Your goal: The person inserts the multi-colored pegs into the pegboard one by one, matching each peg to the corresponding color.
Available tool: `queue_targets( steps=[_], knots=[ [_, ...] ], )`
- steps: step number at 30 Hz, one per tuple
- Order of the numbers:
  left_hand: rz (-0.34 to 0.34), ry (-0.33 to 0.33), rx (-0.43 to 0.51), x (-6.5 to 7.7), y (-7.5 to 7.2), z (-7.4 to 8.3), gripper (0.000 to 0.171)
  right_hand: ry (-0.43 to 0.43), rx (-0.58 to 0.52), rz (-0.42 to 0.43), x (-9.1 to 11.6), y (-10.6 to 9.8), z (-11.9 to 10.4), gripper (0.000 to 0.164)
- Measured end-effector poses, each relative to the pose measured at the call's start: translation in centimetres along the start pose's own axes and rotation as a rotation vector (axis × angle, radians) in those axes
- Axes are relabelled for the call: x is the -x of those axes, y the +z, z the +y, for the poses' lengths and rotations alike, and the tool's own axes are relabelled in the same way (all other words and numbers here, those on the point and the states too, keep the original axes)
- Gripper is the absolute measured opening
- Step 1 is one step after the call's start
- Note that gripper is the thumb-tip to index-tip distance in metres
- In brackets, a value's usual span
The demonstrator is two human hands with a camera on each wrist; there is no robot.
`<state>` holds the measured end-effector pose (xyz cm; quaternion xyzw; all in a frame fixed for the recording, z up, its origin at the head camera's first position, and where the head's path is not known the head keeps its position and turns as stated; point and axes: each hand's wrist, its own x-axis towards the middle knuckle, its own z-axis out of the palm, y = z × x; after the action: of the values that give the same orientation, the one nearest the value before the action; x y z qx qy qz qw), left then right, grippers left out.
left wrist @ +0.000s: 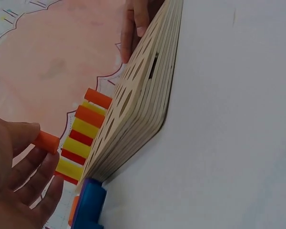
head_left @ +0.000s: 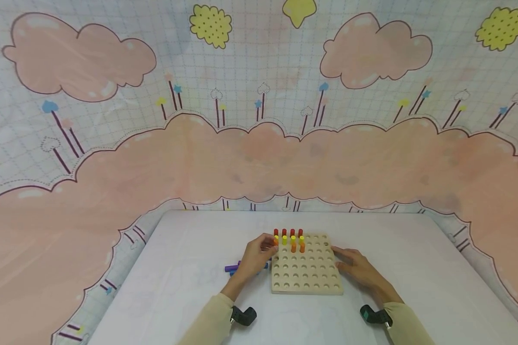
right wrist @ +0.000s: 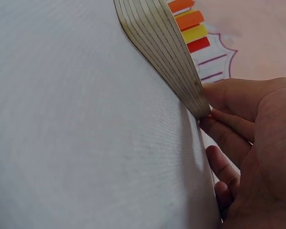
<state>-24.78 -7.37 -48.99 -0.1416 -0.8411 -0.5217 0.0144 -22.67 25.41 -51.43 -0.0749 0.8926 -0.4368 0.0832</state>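
A square wooden pegboard with rows of round holes lies on the table. Between thumb and fingers, my left hand pinches an orange peg over the board's far left part. Red pegs stand upright in the farthest row, with yellow pegs in front of them. Two orange pegs stand in the third row. At the board's right side, my right hand touches the edge with its thumb and extended fingers.
Loose purple pegs and blue pegs lie on the white table left of the board, partly hidden behind the left hand. A printed cloth hangs behind the table. Both wrists carry small black cameras.
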Motion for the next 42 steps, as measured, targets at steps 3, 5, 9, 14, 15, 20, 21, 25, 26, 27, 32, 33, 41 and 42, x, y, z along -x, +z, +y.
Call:
queue_targets(
  steps=[3, 5, 9, 14, 15, 20, 21, 25, 26, 27, 32, 33, 41, 42],
  knots=[
    [0.002, -0.007, -0.001, -0.2, 0.6, 0.2, 0.024, 0.016, -0.009, -0.001, 0.0, 0.0, -0.1, 0.055],
    [0.008, -0.011, 0.002, -0.3, 0.9, 0.3, 0.024, 0.03, -0.015, 0.0, 0.1, 0.0, -0.1, 0.055],
    [0.018, 0.002, -0.004, -0.5, 1.5, 0.3, 0.023, 0.042, -0.017, 0.002, 0.1, 0.1, -0.1, 0.055],
    [0.034, 0.01, -0.013, -0.8, 2.1, 0.2, 0.022, 0.058, -0.018, 0.002, 0.2, 0.0, -0.2, 0.055],
    [0.036, 0.006, -0.013, -0.8, 2.2, 0.3, 0.022, 0.059, -0.018, 0.002, 0.3, 0.0, -0.2, 0.055],
    [0.035, -0.024, -0.021, -1.1, 2.7, 0.1, 0.02, 0.056, -0.016, 0.006, 0.2, 0.0, -0.2, 0.054],
    [0.035, -0.028, -0.023, -1.2, 2.7, 0.0, 0.02, 0.055, -0.017, 0.007, 0.2, 0.0, -0.1, 0.054],
    [0.042, -0.03, -0.029, -1.4, 3.0, -0.2, 0.019, 0.048, -0.014, 0.006, 0.2, 0.1, -0.1, 0.054],
    [0.045, -0.03, -0.031, -1.4, 3.0, -0.2, 0.019, 0.045, -0.014, 0.006, 0.2, 0.1, -0.1, 0.054],
    [0.048, -0.031, -0.033, -1.5, 3.0, -0.3, 0.018, 0.043, -0.015, 0.007, 0.2, 0.1, -0.1, 0.054],
    [0.055, -0.046, -0.044, -1.5, 3.2, -0.3, 0.019, 0.041, -0.01, 0.01, 0.1, 0.1, -0.1, 0.054],
    [0.054, -0.049, -0.047, -1.5, 3.2, -0.3, 0.019, 0.043, -0.01, 0.01, 0.1, 0.1, -0.1, 0.053],
    [0.043, -0.051, -0.074, -1.6, 3.3, -0.2, 0.019, 0.052, -0.006, 0.009, 0.1, 0.0, 0.0, 0.054],
    [0.043, -0.048, -0.078, -1.6, 3.3, -0.2, 0.019, 0.054, -0.006, 0.009, 0.1, 0.0, 0.0, 0.054]
  ],
)
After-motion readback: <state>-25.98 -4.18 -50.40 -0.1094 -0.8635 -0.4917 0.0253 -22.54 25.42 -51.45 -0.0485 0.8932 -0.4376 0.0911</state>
